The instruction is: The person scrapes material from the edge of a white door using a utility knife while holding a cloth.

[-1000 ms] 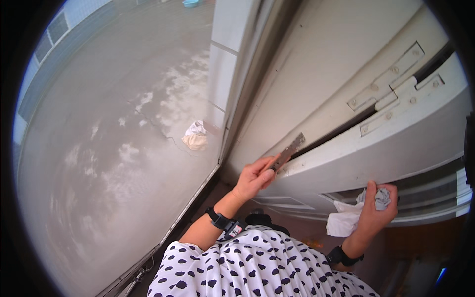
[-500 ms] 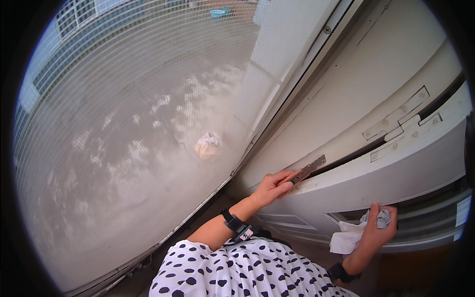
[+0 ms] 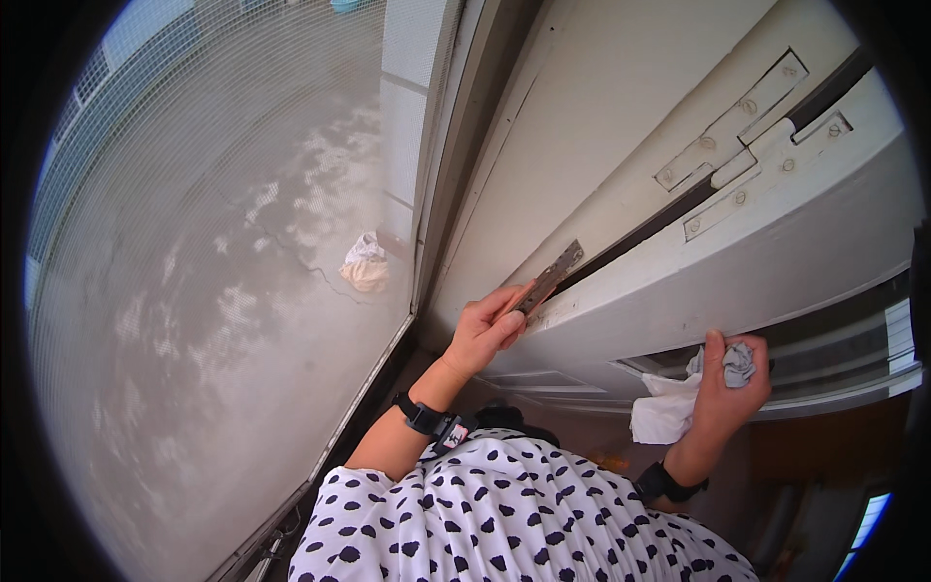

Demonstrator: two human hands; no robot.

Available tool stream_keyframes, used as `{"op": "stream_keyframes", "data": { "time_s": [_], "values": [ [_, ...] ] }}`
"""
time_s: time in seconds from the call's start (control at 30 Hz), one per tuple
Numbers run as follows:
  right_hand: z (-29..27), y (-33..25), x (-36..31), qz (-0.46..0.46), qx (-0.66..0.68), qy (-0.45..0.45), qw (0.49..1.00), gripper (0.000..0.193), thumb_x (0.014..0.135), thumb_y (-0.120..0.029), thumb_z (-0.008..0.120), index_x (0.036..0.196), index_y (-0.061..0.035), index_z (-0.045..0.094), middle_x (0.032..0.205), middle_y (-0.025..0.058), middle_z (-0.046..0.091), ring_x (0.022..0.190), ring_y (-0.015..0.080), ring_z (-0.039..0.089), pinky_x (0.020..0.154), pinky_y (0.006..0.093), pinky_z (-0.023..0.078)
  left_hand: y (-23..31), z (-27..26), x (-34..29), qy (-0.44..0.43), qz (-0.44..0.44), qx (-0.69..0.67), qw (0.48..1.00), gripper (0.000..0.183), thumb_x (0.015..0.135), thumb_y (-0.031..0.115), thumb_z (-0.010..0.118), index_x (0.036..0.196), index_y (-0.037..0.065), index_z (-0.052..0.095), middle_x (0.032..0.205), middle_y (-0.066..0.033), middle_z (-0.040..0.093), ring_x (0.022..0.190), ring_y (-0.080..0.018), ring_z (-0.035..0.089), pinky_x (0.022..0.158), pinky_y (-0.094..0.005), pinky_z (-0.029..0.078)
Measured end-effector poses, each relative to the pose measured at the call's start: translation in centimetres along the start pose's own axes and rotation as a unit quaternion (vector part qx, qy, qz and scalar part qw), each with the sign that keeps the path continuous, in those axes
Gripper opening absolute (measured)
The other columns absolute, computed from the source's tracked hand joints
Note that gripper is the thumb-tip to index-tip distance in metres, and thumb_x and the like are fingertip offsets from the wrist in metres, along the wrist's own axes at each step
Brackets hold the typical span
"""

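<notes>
My left hand point(image 3: 482, 328) is closed around a narrow, worn metal strip point(image 3: 553, 275) with small dark marks and an orange-brown side. The strip lies over the dark gap at the edge of a cream-white door point(image 3: 718, 281), its far end pointing up and right; its kind is not clear. Higher along the gap is a painted-over hinge point(image 3: 732, 167) with visible screws. My right hand point(image 3: 722, 393), at the door's glass pane, grips a crumpled grey and white cloth point(image 3: 664, 412). Part of the cloth hangs from the hand, and part bunches out between thumb and fingers.
A mesh screen point(image 3: 223, 320) in a metal frame stands at my left. Beyond it, on concrete, lies a white and peach bundle point(image 3: 365, 264), with a light-blue basin point(image 3: 344, 5) farther off. A cream panel point(image 3: 621, 87) runs alongside the gap.
The view has shifted, so door, screen and hands appear farther left and higher. My left hand keeps its grip on the metal strip, my right hand on the cloth.
</notes>
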State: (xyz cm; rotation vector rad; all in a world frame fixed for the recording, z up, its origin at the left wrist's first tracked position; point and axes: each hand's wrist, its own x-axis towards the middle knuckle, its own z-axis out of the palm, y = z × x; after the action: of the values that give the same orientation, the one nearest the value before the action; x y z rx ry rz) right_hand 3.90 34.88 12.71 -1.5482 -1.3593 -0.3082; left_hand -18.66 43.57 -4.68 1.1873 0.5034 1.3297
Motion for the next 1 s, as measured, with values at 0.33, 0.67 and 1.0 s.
{"op": "stream_keyframes", "data": {
  "time_s": [0.33, 0.67, 1.0],
  "values": [
    [0.4, 0.4, 0.7, 0.02, 0.005, 0.011, 1.0, 0.023, 0.075, -0.01, 0.076, 0.078, -0.0015, 0.055, 0.068, 0.0022, 0.055, 0.064, 0.011, 0.047, 0.064, 0.0251, 0.043, -0.7, 0.9, 1.9, -0.007, 0.017, -0.012, 1.0, 0.043, 0.092, 0.023, 0.055, 0.126, -0.002, 0.047, 0.068, -0.0015, 0.049, 0.05, -0.0075, 0.039, 0.047, -0.0223, 0.032],
    [0.7, 0.2, -0.1, 0.039, 0.018, 0.01, 0.999, 0.024, 0.075, -0.01, 0.076, 0.076, -0.0011, 0.054, 0.066, 0.0016, 0.054, 0.063, 0.0101, 0.047, 0.063, 0.0244, 0.043, -0.6, 0.8, 1.7, 0.008, 0.024, -0.049, 0.998, 0.042, 0.093, 0.023, 0.053, 0.126, -0.002, 0.048, 0.067, -0.0013, 0.048, 0.05, -0.0074, 0.039, 0.047, -0.0211, 0.031],
    [0.6, 1.1, 0.4, 0.021, 0.003, 0.007, 1.0, 0.024, 0.075, -0.011, 0.077, 0.078, -0.0019, 0.055, 0.067, 0.0014, 0.055, 0.064, 0.0107, 0.048, 0.064, 0.0246, 0.043, -2.2, 0.2, 0.4, 0.007, -0.002, -0.019, 1.0, 0.039, 0.092, 0.017, 0.055, 0.126, -0.001, 0.05, 0.066, 0.0009, 0.05, 0.052, -0.0053, 0.04, 0.048, -0.0201, 0.033]
  ]
}}
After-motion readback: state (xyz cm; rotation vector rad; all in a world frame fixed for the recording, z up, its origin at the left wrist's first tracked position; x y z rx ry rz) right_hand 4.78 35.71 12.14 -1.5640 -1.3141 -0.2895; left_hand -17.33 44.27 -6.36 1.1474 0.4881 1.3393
